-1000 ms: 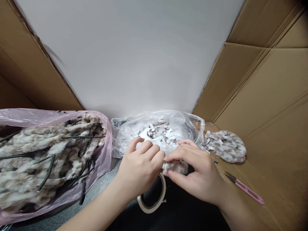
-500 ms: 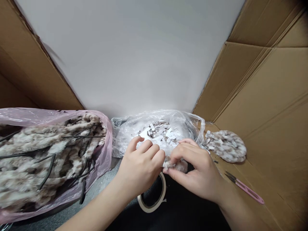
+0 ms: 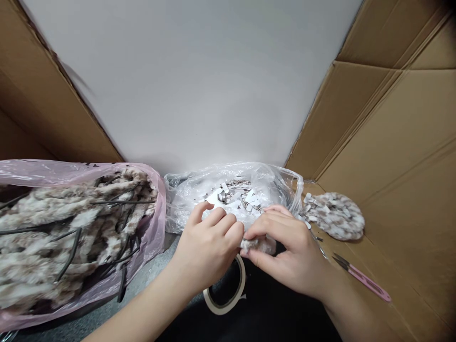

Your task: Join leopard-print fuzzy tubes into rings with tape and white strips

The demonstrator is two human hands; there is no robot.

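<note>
A small piece of fluffy, brown-and-white fur fabric (image 3: 262, 244) sits between my two hands. My left hand (image 3: 212, 240) is closed at the piece's left end, with its fingers curled under and their tips hidden. From the other side, my right hand (image 3: 290, 240) pinches the piece between thumb and index finger. Just below my left hand lies a roll of cream tape (image 3: 223, 310), its loose end sticking out to the right. Beyond both hands is a clear plastic bag (image 3: 185, 202) holding white and brown scraps.
A pink plastic bag (image 3: 161, 204) full of furry strips (image 3: 85, 209) with black ties stands at left. To the right, a round furry pad (image 3: 337, 216) and pink-handled thread snips (image 3: 368, 282) lie on cardboard. Cardboard walls (image 3: 402, 156) rise on both sides.
My right index finger has shifted slightly left along the furry piece, toward my left hand. My left hand looks unmoved, and the things around stay in place.
</note>
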